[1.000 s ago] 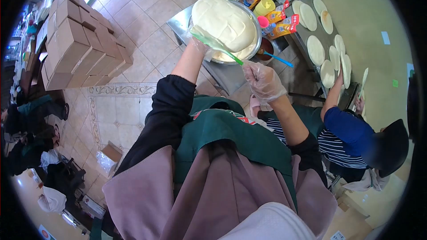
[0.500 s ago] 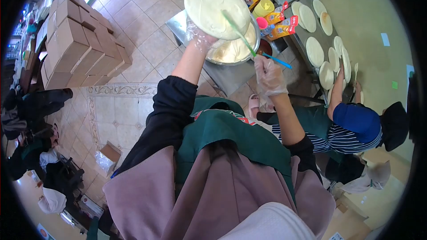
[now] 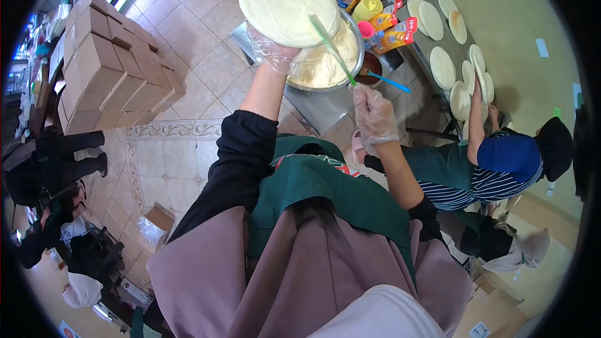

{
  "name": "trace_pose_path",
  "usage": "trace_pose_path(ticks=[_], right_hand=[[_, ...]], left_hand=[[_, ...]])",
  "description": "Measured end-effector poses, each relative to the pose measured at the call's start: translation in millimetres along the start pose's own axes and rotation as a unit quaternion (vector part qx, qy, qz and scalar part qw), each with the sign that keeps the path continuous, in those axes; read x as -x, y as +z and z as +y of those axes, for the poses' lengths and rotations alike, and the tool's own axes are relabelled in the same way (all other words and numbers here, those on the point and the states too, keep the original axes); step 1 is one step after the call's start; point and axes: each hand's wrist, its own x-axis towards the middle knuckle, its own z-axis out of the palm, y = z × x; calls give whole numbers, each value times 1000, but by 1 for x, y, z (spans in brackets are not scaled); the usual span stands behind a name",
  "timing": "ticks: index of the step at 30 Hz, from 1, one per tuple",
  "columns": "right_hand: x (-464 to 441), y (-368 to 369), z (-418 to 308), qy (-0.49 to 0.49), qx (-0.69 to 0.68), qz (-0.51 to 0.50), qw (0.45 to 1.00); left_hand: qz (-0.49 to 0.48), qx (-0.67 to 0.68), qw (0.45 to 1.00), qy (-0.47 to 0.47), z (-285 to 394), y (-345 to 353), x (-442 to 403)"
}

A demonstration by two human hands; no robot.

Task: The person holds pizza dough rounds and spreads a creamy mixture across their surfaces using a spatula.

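My left hand (image 3: 270,49), in a clear plastic glove, supports a flat round cake layer (image 3: 285,7) from below. Pale cream coats its top. My right hand (image 3: 374,111), also gloved, is closed round the green handle of a spatula (image 3: 332,44), whose pale blade reaches up to the right edge of the layer. Under them stands a large metal bowl (image 3: 361,66) of pale cream (image 3: 343,56), partly hidden by the layer and my left hand.
Beside the bowl are a dark red bowl with a blue-handled utensil (image 3: 394,84), orange pouches (image 3: 397,36), and pink and yellow cups (image 3: 368,7). At right, a co-worker (image 3: 507,153) reaches over a table with several flat rounds (image 3: 442,67). Stacked cartons (image 3: 97,62) stand left.
The cake layer and my left hand have shifted left and slightly up. My right hand and the spatula have moved slightly left and down. The co-worker's arms at the table have moved.
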Motion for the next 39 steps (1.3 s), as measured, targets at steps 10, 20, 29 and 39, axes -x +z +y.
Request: trace_pose_path(ticks=[10, 20, 29, 39], right_hand=[[5, -9, -17, -47, -78, -65, 994], [-3, 1, 27, -2, 15, 31, 999], [14, -5, -12, -55, -152, -98, 982], [-21, -50, 17, 175, -201, -51, 963]], left_hand=[[80, 19, 996, -25, 1, -10, 6], [9, 44, 999, -16, -3, 1, 4], [52, -247, 963, 97, 7, -20, 4], [-28, -369, 916, 156, 31, 11, 18]])
